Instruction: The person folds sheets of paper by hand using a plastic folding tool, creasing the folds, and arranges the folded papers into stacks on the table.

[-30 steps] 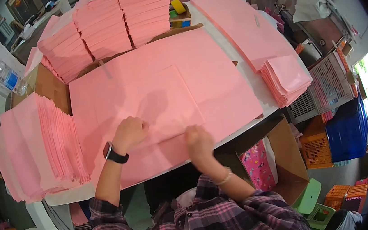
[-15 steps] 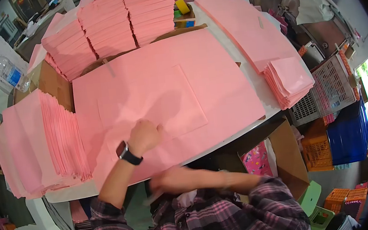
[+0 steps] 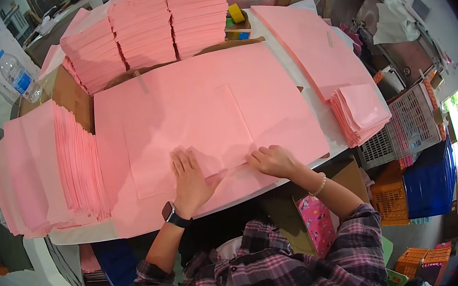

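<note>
A smaller pink sheet (image 3: 193, 124) with raised edges lies on a large pink sheet (image 3: 286, 102) on the table. My left hand (image 3: 191, 184), with a dark watch at its wrist, rests flat on the pink material near the smaller sheet's lower edge, fingers stretched out. My right hand (image 3: 273, 161), with a beaded bracelet at its wrist, is closed at that sheet's lower right corner. Its curled fingertips touch the pink surface; what they grip, if anything, is hidden.
Tall stacks of folded pink sheets (image 3: 142, 28) stand at the back, another pink stack (image 3: 45, 169) at the left. A water bottle (image 3: 19, 77) tops a cardboard box (image 3: 68, 96). More pink sheets (image 3: 314, 48) and a small folded pile (image 3: 358, 114) lie right. Below stands an open carton (image 3: 288, 215).
My left hand has gone from a closed shape to lying flat, a little lower. My right hand has moved from near my body up and right onto the pink sheet's corner.
</note>
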Available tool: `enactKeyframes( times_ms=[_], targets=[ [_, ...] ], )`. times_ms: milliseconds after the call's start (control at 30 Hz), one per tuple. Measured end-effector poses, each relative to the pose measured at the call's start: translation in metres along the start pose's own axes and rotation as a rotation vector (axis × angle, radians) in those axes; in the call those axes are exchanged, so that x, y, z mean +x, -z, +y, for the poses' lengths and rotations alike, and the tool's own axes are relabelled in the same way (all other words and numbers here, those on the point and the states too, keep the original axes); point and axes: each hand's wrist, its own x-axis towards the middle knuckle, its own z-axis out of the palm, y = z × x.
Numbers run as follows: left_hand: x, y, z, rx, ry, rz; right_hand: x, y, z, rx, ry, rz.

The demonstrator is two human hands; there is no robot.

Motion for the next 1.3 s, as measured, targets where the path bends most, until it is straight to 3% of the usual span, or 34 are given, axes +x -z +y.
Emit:
enactKeyframes(
  times_ms=[100, 133, 233, 267, 367, 400, 467, 533, 567, 633, 667, 733, 800, 900, 1033, 1200, 1300],
  targets=[
    [-0.004, 0.009, 0.006, 0.001, -0.009, 0.045, 0.003, 0.004, -0.013, -0.045, 0.000, -0.031],
    [-0.006, 0.016, 0.005, -0.004, 0.019, 0.064, 0.006, 0.015, -0.025, 0.065, -0.096, -0.066],
    [-0.027, 0.034, -0.003, -0.001, -0.298, -0.261, 0.016, 0.059, -0.064, 0.623, -0.293, -0.288],
    [-0.038, 0.031, -0.010, -0.015, -0.261, -0.250, 0.022, 0.071, -0.064, 0.621, -0.257, -0.310],
    [-0.075, 0.022, -0.037, -0.044, -0.396, -0.318, 0.044, 0.094, -0.061, 1.775, -0.381, -0.690],
    [-0.078, 0.024, -0.043, -0.046, -0.374, -0.311, 0.045, 0.090, -0.056, 1.771, -0.363, -0.709],
    [-0.080, 0.029, -0.055, -0.186, -0.500, -0.249, 0.037, 0.078, -0.033, 1.729, -0.356, -0.340],
    [-0.079, 0.032, -0.063, -0.256, -0.548, -0.206, 0.036, 0.063, -0.002, 1.506, -0.357, -0.147],
    [-0.077, 0.033, -0.066, -0.427, -0.470, -0.210, 0.035, 0.064, 0.013, 1.505, -0.341, -0.162],
    [-0.071, 0.036, -0.071, -0.768, -0.312, -0.203, 0.037, 0.065, 0.033, 1.603, -0.627, -0.168],
    [-0.067, 0.039, -0.073, -0.771, -0.300, -0.186, 0.039, 0.062, 0.039, 1.631, -0.720, -0.173],
    [-0.055, 0.055, -0.073, -0.961, 0.179, -0.359, 0.038, 0.035, 0.043, 1.804, -0.803, -0.088],
    [-0.052, 0.053, -0.082, -1.056, 0.432, -0.427, 0.042, 0.016, 0.043, 1.888, -0.831, -0.061],
    [-0.049, 0.013, -0.109, -1.605, 0.472, -0.350, 0.055, -0.002, 0.028, 1.468, -0.714, -0.165],
    [-0.044, 0.012, -0.099, -1.788, 0.593, -0.223, 0.067, -0.035, 0.017, 1.322, -0.871, -0.012],
    [-0.039, 0.008, -0.103, -1.895, 0.639, -0.204, 0.083, -0.025, 0.013, 1.372, -0.965, 0.034],
    [-0.031, 0.012, -0.095, -1.889, 0.802, -0.105, 0.082, -0.028, 0.015, 1.292, -0.978, 0.054]
  ],
)
